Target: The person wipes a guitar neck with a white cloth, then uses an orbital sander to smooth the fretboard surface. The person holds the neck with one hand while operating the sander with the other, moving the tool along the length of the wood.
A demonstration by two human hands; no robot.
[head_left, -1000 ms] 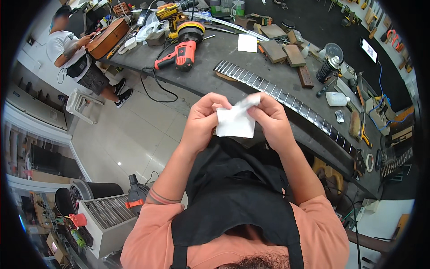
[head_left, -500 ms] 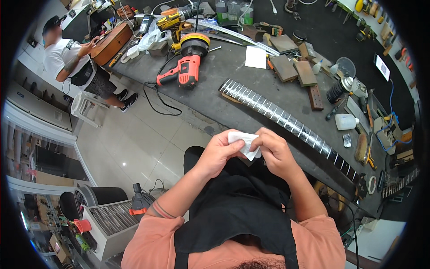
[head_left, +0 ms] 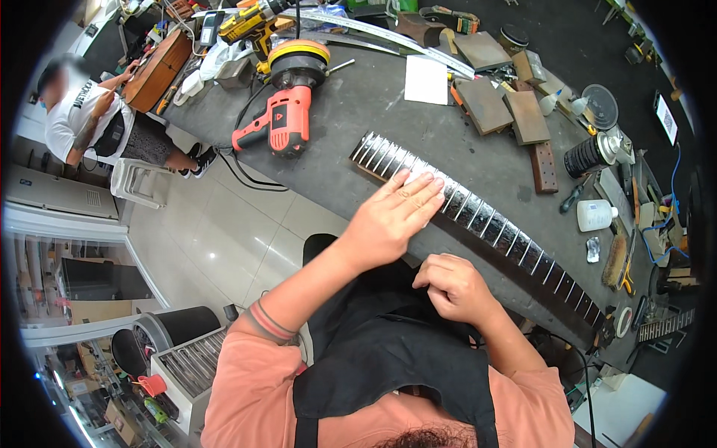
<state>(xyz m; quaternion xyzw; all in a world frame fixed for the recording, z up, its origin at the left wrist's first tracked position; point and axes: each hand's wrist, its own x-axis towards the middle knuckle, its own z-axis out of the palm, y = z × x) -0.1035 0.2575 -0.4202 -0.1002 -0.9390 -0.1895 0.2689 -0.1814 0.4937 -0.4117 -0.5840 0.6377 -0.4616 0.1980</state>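
Observation:
My left hand (head_left: 396,216) lies over the upper part of a long fretboard neck (head_left: 508,243) with silver frets and a glossy dark surface. Its fingers are extended and press a white paper or cloth (head_left: 433,175), mostly covered by them, onto the frets. My right hand (head_left: 452,287) is curled just below the bench's front edge, lower right of my left hand; what is inside it, if anything, is hidden. The neck rests diagonally along the dark bench (head_left: 373,104).
A red-orange polisher (head_left: 287,123), yellow drill (head_left: 246,26), white square (head_left: 426,78), flat blocks (head_left: 482,104), spray can (head_left: 586,157) and bottle (head_left: 596,215) lie on the bench. A person (head_left: 82,119) handles a guitar (head_left: 157,71) at upper left, beside a white stool (head_left: 138,183).
My hands have separated. My left hand has moved up onto the frets with the white piece; my right hand has let go of it and dropped lower, curled.

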